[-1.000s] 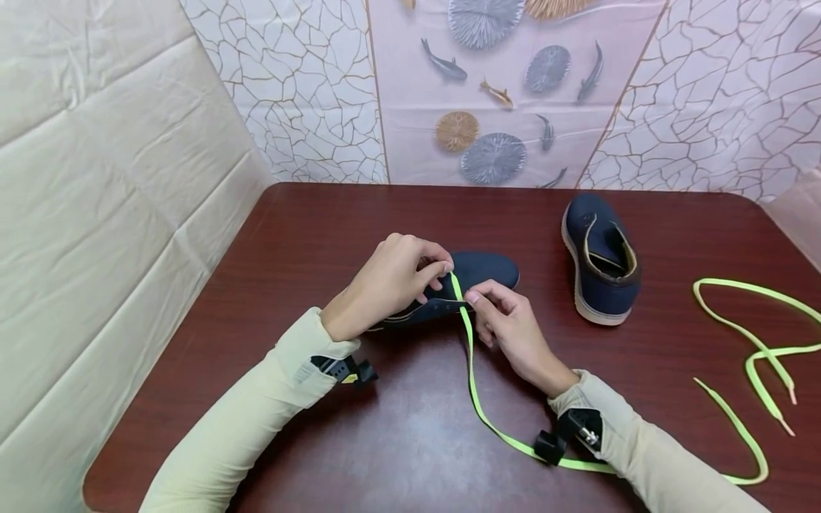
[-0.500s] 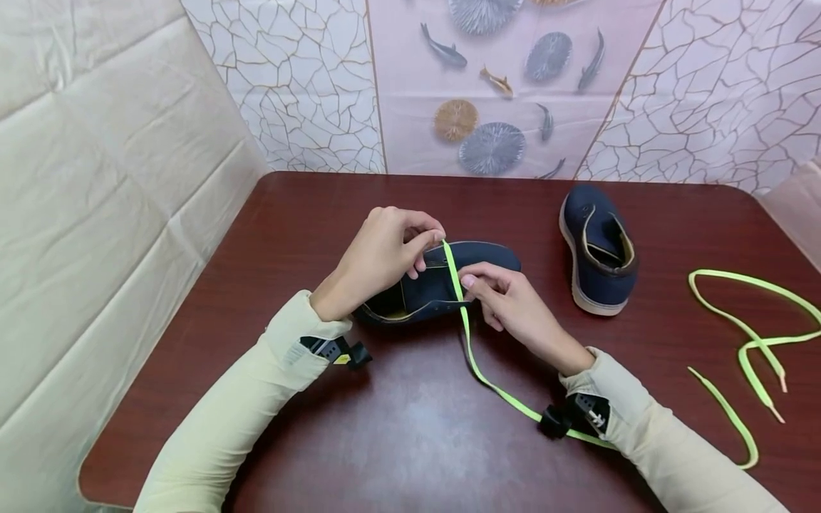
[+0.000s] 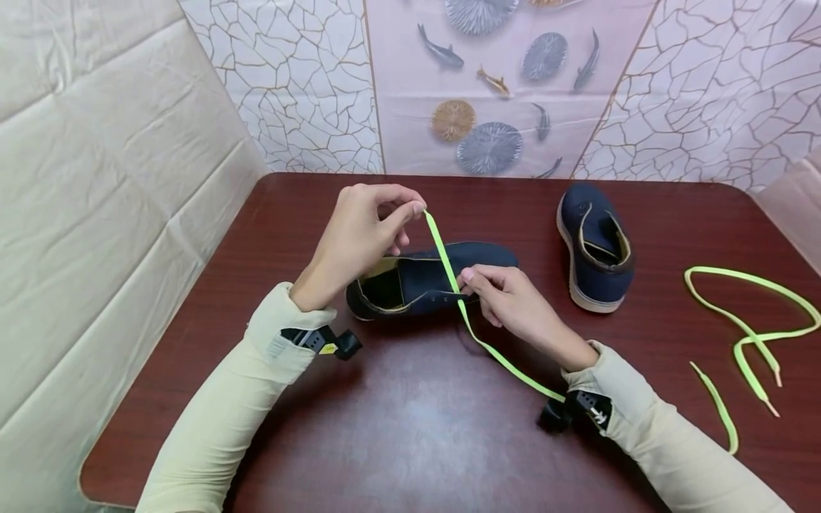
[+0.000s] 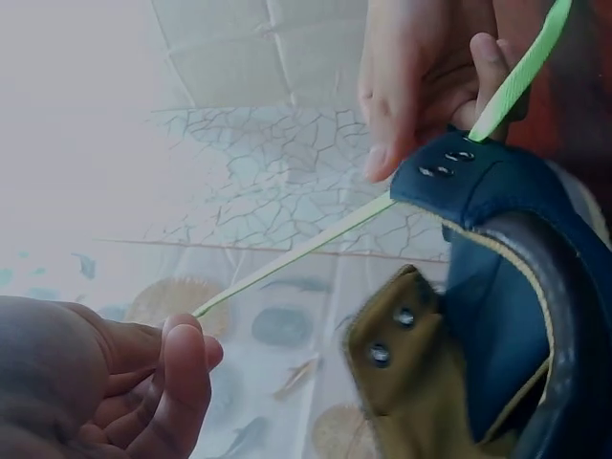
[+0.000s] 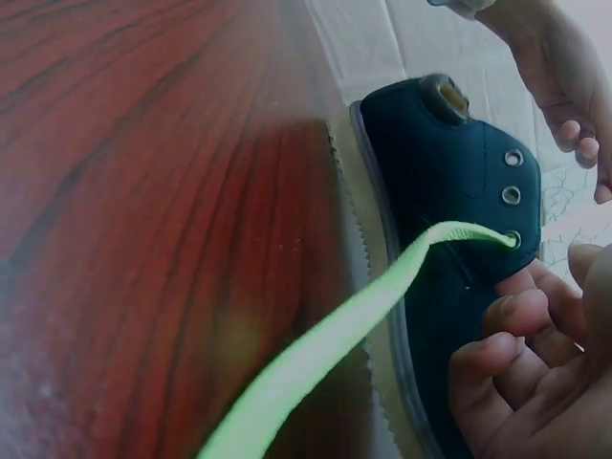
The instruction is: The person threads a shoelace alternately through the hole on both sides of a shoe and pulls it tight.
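Note:
A navy blue shoe (image 3: 423, 288) lies in front of me, its toe to the right. A flat neon-yellow shoelace (image 3: 442, 249) passes through the eyelet nearest the toe on its near flap (image 5: 512, 196). My left hand (image 3: 362, 228) is raised above and left of that eyelet, pinching the lace's end; the lace runs taut between them. At the flap's front corner, my right hand (image 3: 513, 303) holds the shoe, one finger behind the flap and others in front. From the eyelet's outer side the lace (image 5: 335, 344) trails to the right wrist.
A second navy shoe (image 3: 596, 249), without a lace, stands at the back right. Another neon lace (image 3: 747, 324) lies looped at the table's right side. A shorter lace stretch (image 3: 718, 406) shows beyond my right forearm. The dark red table (image 3: 410, 427) ends at a patterned wall cloth.
My left hand has moved up and left, drawing more lace through the eyelet. The trailing part has shifted toward the shoe. My right hand has stayed by the flap.

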A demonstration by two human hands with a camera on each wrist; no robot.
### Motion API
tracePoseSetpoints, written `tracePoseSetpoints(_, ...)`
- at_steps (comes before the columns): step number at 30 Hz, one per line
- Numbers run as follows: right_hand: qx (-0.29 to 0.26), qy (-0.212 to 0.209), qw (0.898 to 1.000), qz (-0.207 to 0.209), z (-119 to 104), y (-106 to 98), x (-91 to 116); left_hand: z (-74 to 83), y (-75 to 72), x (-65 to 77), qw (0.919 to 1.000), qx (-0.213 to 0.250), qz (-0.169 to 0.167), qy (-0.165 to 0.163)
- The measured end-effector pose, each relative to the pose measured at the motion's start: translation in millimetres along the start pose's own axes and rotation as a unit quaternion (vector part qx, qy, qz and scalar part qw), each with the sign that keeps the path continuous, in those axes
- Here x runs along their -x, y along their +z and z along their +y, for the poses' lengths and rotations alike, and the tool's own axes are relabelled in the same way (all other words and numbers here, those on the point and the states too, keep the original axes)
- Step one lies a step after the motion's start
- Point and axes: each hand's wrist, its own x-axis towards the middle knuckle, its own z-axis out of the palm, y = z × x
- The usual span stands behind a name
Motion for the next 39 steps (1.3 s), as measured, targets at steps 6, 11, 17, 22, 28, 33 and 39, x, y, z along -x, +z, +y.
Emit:
tracePoseSetpoints(6, 0.016, 0.004, 1.0, -0.018, -3.2, -4.1, 1.9, -0.3, -7.6, -3.2, 0.9997, 0.008, 0.024, 0.001)
tracePoseSetpoints(11, 0.015, 0.009, 0.999, -0.044, -6.3, -6.9, 1.0, -1.4, -11.6, -4.2, 0.9993, 0.016, 0.032, -0.008)
tracePoseSetpoints(17, 0.018, 0.014, 0.998, -0.059, -8.7, -7.1, 1.7, -3.5, -14.7, -4.4, 0.9988, 0.014, 0.048, -0.002)
tracePoseSetpoints(22, 0.036, 0.017, 0.997, -0.073, -7.1, -8.4, 2.7, -5.0, -18.1, -5.0, 0.9978, 0.017, 0.063, 0.008)
tracePoseSetpoints(28, 0.048, 0.021, 0.996, -0.077, -5.2, -12.1, 6.1, -4.7, -22.2, -6.5, 0.9961, 0.026, 0.082, 0.016)
tracePoseSetpoints(33, 0.042, 0.022, 0.996, -0.078, -4.5, -14.7, 6.9, -1.8, -26.7, -7.2, 0.9935, 0.028, 0.109, 0.018)
tracePoseSetpoints(39, 0.027, 0.018, 0.997, -0.067, -11.7, -17.5, 3.4, 1.0, -26.0, -5.4, 0.9959, 0.02, 0.087, 0.013)
